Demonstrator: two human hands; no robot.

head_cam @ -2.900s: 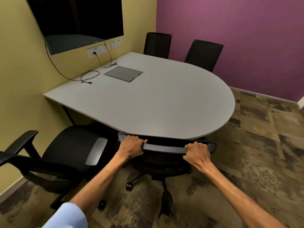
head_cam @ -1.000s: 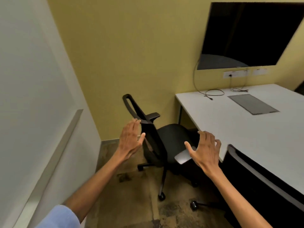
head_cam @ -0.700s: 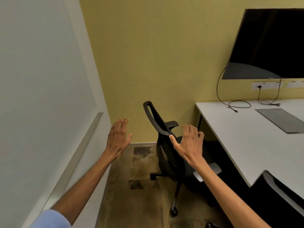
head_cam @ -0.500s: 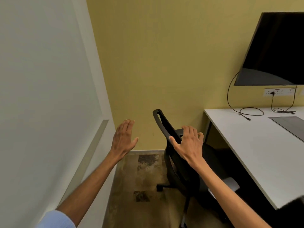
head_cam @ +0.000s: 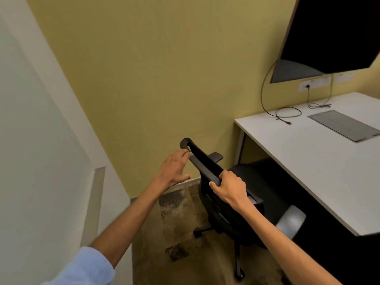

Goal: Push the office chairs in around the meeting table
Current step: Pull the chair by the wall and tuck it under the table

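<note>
A black office chair (head_cam: 244, 182) with grey-tipped armrests stands on the carpet beside the near left corner of the white meeting table (head_cam: 320, 161), its seat partly under the table edge. My right hand (head_cam: 230, 188) is closed around the top rail of the chair's backrest. My left hand (head_cam: 174, 171) is flat with fingers extended, its fingertips touching the far end of the same rail. The chair's wheeled base shows below.
A yellow wall stands close behind the chair and a white wall (head_cam: 41, 140) runs along the left. A dark wall screen (head_cam: 333, 36) hangs above the table, with cables (head_cam: 287, 114) and a grey cover plate (head_cam: 345, 125) on the tabletop.
My right hand has closed onto the chair's backrest rail. My left hand has moved right from open air to the rail's far end. The view has tilted down and right.
</note>
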